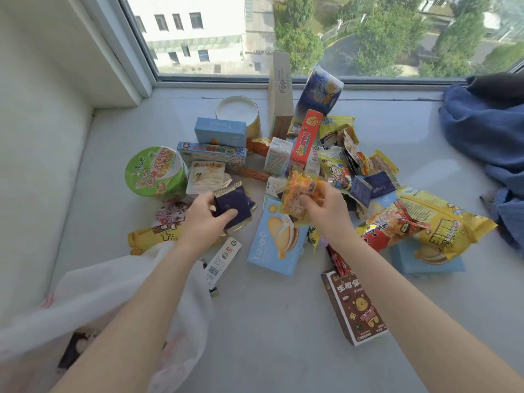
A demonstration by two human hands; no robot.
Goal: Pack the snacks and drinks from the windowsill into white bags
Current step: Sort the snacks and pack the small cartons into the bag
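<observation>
Both hands over the snack pile on the windowsill (255, 321). Left hand (202, 219) pinches a dark navy, gold-edged packet (235, 207), thumb on top, fingers curled under. Right hand (326, 211) grips an orange clear-windowed snack packet (300, 194), lifted slightly above the blue Yuogee biscuit box (276, 239). White bag (93, 290) lies near-left, under the left forearm, mouth facing the pile. Left hand is nearer the bag, so its packet likely goes in first; right must cross leftward. Most snacks remain unpacked.

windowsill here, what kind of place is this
Probably an upper-floor room in a flat or dorm: a wide pale windowsill under a window looking down on treetops and a building, with a heap of snacks and blue clothing.
</observation>
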